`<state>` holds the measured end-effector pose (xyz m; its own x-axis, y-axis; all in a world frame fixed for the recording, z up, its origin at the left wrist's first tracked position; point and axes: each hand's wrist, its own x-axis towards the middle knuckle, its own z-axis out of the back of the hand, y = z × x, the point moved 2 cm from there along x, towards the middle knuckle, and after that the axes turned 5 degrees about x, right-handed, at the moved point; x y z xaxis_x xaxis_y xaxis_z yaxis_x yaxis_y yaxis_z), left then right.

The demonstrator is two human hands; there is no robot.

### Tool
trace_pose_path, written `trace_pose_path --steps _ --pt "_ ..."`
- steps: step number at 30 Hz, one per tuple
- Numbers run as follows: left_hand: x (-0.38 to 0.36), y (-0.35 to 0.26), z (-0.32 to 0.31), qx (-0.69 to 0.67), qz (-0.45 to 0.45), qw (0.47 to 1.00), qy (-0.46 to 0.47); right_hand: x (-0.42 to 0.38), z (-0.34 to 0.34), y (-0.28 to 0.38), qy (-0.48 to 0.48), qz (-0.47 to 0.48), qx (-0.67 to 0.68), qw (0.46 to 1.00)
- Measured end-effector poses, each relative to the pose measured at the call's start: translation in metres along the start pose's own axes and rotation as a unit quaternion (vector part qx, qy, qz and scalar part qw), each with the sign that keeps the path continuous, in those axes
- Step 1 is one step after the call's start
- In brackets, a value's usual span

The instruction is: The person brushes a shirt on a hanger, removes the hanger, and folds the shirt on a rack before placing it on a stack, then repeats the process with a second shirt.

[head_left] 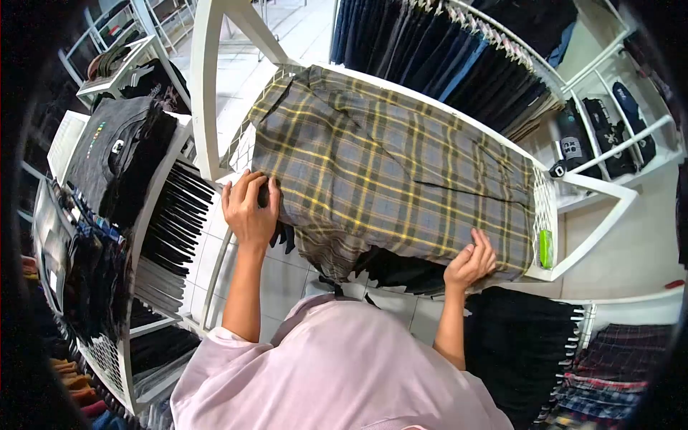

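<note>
A grey plaid shirt [401, 165] with yellow and dark stripes lies spread over the white mesh-sided rack top [543, 193]. Part of its cloth hangs down over the near left edge in a bunched fold. My left hand [251, 211] is at the shirt's near left corner, fingers bent and apart, the thumb against the cloth. On the near right edge of the shirt rests my right hand [469, 265], its fingers stretched out on the fabric and the thumb apart. The undersides of both hands are hidden.
A green object [545, 249] sits at the rack's right end. Folded dark T-shirts [118, 154] lie on a left stand above hanging black clothes [175, 222]. Hanging trousers [437, 50] fill the far rack. Rolled dark garments [609, 136] are in a right rack; black clothes [509, 351] hang at near right.
</note>
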<state>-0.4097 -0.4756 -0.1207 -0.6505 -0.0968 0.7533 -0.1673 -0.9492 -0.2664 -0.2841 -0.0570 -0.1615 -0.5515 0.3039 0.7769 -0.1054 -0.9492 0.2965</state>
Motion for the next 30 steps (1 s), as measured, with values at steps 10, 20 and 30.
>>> trace_pose_path --steps 10,20,30 --pt "-0.021 0.007 -0.001 0.043 0.011 0.996 0.072 -0.002 0.018 -0.005 0.043 -0.002 0.082 0.996" --pt "-0.160 0.003 -0.034 -0.435 0.338 0.792 0.265 -0.047 0.033 0.033 0.107 0.164 0.089 0.977" --pt "-0.195 -0.013 0.093 -0.455 0.390 0.686 0.413 -0.045 -0.003 0.021 0.054 0.193 0.043 0.979"
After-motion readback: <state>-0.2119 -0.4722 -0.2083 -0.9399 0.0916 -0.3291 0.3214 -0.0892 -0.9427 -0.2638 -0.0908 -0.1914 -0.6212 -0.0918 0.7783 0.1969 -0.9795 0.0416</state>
